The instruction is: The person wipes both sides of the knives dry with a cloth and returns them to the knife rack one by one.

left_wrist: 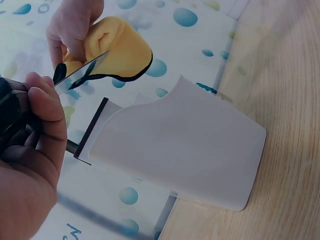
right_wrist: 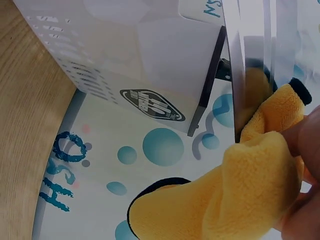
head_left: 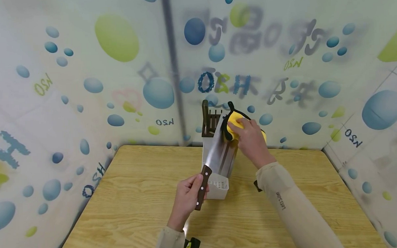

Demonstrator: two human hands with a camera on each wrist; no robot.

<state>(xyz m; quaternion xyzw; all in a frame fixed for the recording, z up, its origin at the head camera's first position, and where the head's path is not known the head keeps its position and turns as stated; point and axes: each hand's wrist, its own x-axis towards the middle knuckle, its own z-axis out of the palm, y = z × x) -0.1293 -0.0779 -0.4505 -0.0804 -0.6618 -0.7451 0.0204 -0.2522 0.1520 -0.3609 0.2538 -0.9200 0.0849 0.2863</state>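
A kitchen knife [head_left: 215, 147] with a brown riveted handle slants up and away in the head view. My left hand [head_left: 188, 195] grips its handle. In my right hand [head_left: 253, 142] is a yellow cloth [head_left: 235, 123] with black edging, pinched against the blade near its tip. The right wrist view shows the cloth [right_wrist: 250, 190] touching the blade [right_wrist: 235, 65]. Beneath the knife stands a white knife block [head_left: 218, 192] with a dark slotted top [head_left: 214, 120]. Another dark handle [head_left: 205, 114] sticks up out of that top.
The wooden table [head_left: 138, 184] carries the block near its back edge. Walls printed with blue and green bubbles [head_left: 158, 93] close in behind and at both sides. A dark strap piece [head_left: 192, 244] hangs at the left wrist.
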